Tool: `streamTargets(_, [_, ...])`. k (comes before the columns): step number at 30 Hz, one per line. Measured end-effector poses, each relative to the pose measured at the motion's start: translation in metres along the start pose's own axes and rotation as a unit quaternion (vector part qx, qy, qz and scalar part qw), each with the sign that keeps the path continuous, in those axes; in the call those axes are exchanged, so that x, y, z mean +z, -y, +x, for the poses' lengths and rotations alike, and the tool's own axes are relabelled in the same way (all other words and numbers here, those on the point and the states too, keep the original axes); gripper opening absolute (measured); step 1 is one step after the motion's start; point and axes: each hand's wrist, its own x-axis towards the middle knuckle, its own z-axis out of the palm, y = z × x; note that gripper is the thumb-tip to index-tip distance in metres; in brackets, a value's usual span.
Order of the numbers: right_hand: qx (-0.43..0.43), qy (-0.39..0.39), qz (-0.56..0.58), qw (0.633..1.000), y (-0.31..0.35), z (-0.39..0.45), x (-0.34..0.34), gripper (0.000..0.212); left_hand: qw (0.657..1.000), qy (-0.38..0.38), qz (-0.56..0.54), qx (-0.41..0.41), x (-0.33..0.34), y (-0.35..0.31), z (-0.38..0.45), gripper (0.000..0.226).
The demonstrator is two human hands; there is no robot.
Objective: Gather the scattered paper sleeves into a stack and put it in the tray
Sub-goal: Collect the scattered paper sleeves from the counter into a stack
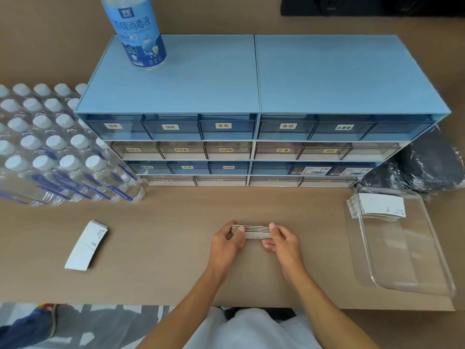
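Note:
A stack of white paper sleeves (253,230) stands on its edge on the brown table, at the middle. My left hand (227,241) grips its left end and my right hand (281,241) grips its right end. Another small pile of sleeves (85,245) lies flat on the table at the left, apart from both hands. The clear plastic tray (412,285) sits at the right. A stack of sleeves (380,206) lies at its far end.
A blue drawer cabinet (251,79) stands behind the hands, with a disinfectant bottle (141,31) on top. Shrink-wrapped water bottles (50,147) fill the left. Dark plastic-wrapped bundles (432,162) lie beyond the tray. The table's front edge (100,302) is near me.

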Motion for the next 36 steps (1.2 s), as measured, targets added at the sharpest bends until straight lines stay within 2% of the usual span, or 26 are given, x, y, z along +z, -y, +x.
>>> streamTargets(1, [-0.001,-0.003,0.003,1.0,0.001,0.001,0.002,0.023,1.0,-0.009,-0.018,0.0,0.002,-0.001,0.0,0.018])
streamTargets(6, [0.002,-0.009,0.023,1.0,0.002,-0.001,0.009,0.023,0.999,-0.04,-0.014,0.028,0.008,0.005,0.007,0.031])
streamTargets(11, [0.022,0.006,0.048,0.999,0.007,-0.003,0.017,0.025,0.998,-0.039,-0.032,0.032,0.015,0.003,0.007,0.039])
streamTargets(17, [0.026,0.006,0.079,0.996,0.001,-0.009,0.02,0.031,0.996,-0.067,-0.045,0.039,0.021,0.015,0.01,0.033])
streamTargets(24, [0.032,0.007,0.106,0.994,0.002,-0.009,0.023,0.038,0.998,-0.038,-0.039,0.039,0.023,0.02,0.014,0.031])
streamTargets(29, [0.015,0.005,0.104,0.994,0.008,-0.008,0.027,0.033,0.998,-0.034,-0.037,0.039,0.021,0.022,0.017,0.038])
streamTargets(36, [0.032,0.004,0.132,0.991,0.01,-0.006,0.026,0.03,0.998,-0.038,-0.008,0.058,0.024,0.016,0.017,0.029])
